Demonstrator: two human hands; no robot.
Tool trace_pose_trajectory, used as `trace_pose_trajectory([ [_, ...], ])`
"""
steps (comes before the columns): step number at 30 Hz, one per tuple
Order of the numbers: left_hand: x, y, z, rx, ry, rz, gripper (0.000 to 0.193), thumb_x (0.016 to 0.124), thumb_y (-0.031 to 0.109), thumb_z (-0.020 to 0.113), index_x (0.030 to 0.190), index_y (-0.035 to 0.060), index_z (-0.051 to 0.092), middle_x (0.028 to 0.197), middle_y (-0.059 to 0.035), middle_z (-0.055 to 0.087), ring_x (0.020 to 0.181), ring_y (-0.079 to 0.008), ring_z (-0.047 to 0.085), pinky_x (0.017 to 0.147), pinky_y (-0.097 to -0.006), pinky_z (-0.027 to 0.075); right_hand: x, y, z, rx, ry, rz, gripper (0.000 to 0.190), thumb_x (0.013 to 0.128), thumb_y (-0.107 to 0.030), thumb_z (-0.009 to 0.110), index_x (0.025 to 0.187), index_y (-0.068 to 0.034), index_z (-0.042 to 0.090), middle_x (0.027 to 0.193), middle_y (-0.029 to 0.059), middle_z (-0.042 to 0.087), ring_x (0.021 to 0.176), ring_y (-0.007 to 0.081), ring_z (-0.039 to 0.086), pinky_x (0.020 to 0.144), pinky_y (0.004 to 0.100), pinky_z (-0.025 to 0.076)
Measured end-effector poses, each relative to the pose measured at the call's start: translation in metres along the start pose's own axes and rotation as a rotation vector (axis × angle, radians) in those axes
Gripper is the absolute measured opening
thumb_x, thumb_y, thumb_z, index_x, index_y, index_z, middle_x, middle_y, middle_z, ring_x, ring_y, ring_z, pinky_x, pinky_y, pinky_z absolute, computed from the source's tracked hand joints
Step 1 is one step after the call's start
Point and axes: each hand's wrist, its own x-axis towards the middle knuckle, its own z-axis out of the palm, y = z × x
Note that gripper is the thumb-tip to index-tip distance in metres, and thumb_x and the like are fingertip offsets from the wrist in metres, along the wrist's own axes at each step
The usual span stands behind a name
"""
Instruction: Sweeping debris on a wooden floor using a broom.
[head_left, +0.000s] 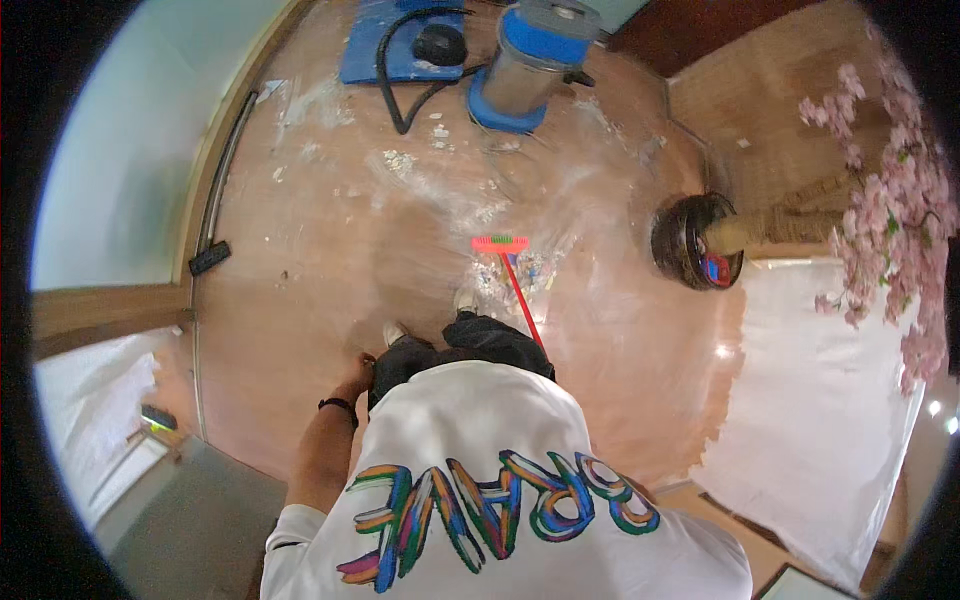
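A broom with a red head (500, 244) and a red handle (523, 300) stands out on the dusty floor, its handle running back to my right side, where my trousers and shirt hide its end. My right hand is out of view. Beside the broom head lies a heap of mixed debris (551, 271), just ahead of my shoe. My left hand (365, 369) hangs low by my left thigh, a dark band on the wrist. Its fingers are small and partly hidden, and I see no object in it.
White scraps (401, 163) and dust streaks lie across the floor. A blue-and-clear canister machine (523, 75) stands ahead near a black hose (381, 67) and blue mat (360, 52). To the right is a dark round pot (670, 244) with a blossom tree; a black brush head (210, 258) lies left.
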Motion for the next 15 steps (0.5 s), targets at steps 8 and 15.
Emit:
trace_pose_trajectory([
  [8,-0.026,-0.015,0.006,0.249,0.249,0.078,0.023,0.075,0.016,0.033,0.085,0.0003,0.047,0.077,-0.019,0.051,0.073,-0.0266,0.05,0.063,-0.0328,0.039,0.063,-0.097,-0.069,-0.259,-0.091,-0.085,0.055,0.074,-0.045,0.029,0.067,0.004,0.053,0.068,0.0239,0.051,0.069,0.0361,0.05,0.059,0.0399,0.039],
  [15,-0.091,0.029,0.011,0.179,0.304,0.013,0.029,0.073,0.023,0.037,0.083,-0.0011,0.049,0.077,-0.0197,0.052,0.076,-0.0287,0.05,0.066,-0.0339,0.038,0.139,-0.218,-0.09,-0.228,-0.019,-0.065,0.052,0.073,-0.045,0.035,0.064,0.003,0.053,0.053,0.0171,0.051,0.047,0.0264,0.052,0.041,0.0355,0.039],
])
